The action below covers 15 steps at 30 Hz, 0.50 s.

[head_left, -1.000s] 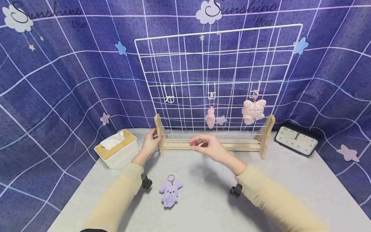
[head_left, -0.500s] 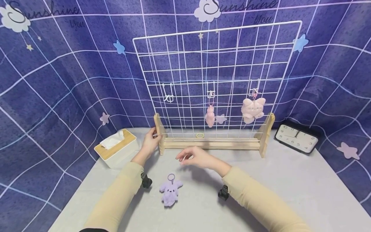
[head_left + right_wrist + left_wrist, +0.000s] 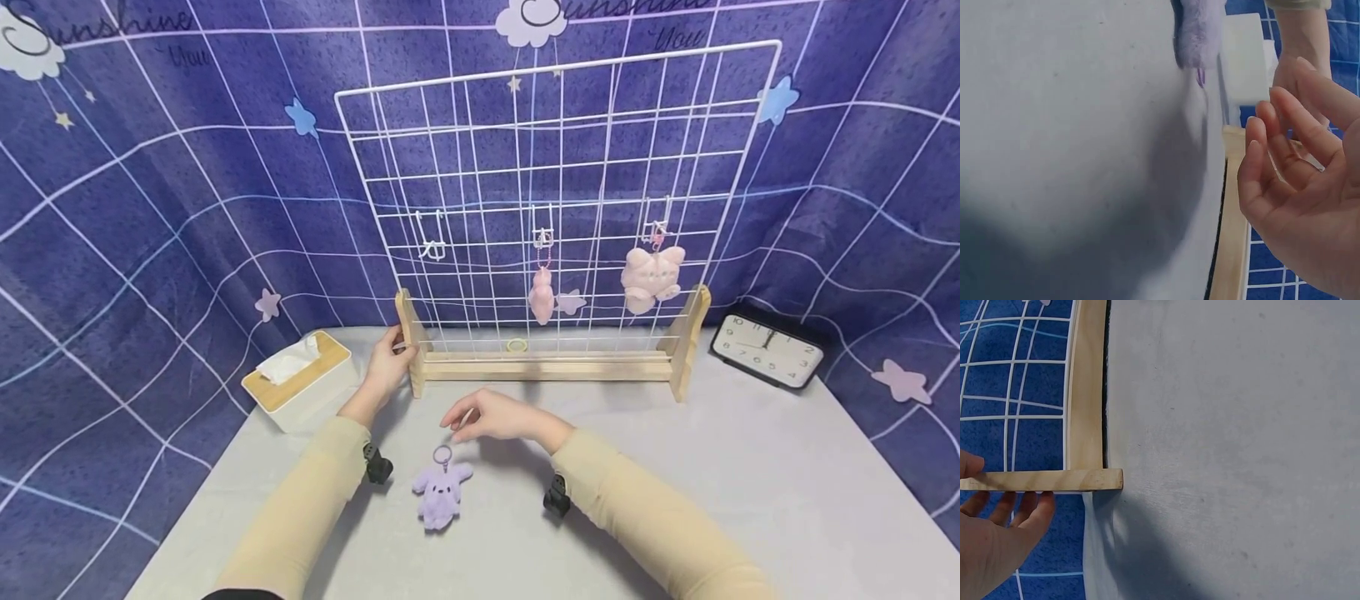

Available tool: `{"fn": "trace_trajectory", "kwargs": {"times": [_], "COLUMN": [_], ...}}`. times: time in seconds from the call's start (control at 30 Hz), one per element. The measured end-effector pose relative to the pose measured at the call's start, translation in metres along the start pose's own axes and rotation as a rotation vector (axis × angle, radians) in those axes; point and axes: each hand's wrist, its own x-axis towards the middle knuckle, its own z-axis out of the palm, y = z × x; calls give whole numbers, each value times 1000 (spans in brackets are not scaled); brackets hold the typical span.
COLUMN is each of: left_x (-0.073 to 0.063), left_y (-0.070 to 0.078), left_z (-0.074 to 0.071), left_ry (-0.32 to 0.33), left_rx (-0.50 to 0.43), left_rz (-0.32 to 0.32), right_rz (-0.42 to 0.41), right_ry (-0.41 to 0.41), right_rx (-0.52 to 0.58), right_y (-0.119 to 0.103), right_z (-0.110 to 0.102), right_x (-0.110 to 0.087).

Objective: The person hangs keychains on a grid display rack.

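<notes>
My left hand (image 3: pixel 386 367) grips the left wooden upright (image 3: pixel 1041 480) of a stand that bears a white wire grid (image 3: pixel 558 68). In the left wrist view the thumb lies on one face of the wood and the fingers on the other. A purple plush keychain (image 3: pixel 440 497) lies face up on the table, its ring toward the stand. Just beyond that ring hovers my right hand (image 3: pixel 491 414), fingers loosely bent and nothing between them, as the right wrist view also shows. Two pink plush keychains hang from white hooks, one slim (image 3: pixel 542 297), one cat-shaped (image 3: pixel 651 279).
A third white hook (image 3: pixel 432 248) on the grid's left side bears nothing. A tissue box (image 3: pixel 300 379) with a wooden lid stands at left, and a black-framed clock (image 3: pixel 767 348) at right. Behind the stand's crossbar lies a small yellow ring (image 3: pixel 517 345). Patterned blue cloth (image 3: pixel 225 275) hangs behind.
My right hand has moved left and toward me, from before the stand's crossbar to beside the purple keychain's ring. The left hand keeps its hold on the upright. The view has tilted slightly down.
</notes>
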Motion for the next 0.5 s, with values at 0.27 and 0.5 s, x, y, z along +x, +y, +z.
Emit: {"fn": "trace_trajectory", "kwargs": {"times": [0.27,0.5], "left_x": [4,11], "left_y": [0,-17], "left_z": [0,-1], "left_ry": [5,13], "left_rx": [-11,-17], "left_rz": [-3,-4], "right_rz": [22,43], "right_ry": [-11,-26], "right_rx": [-60,-138], "right_y": [10,13], "right_z": [11,23], "right_x": [7,13]}}
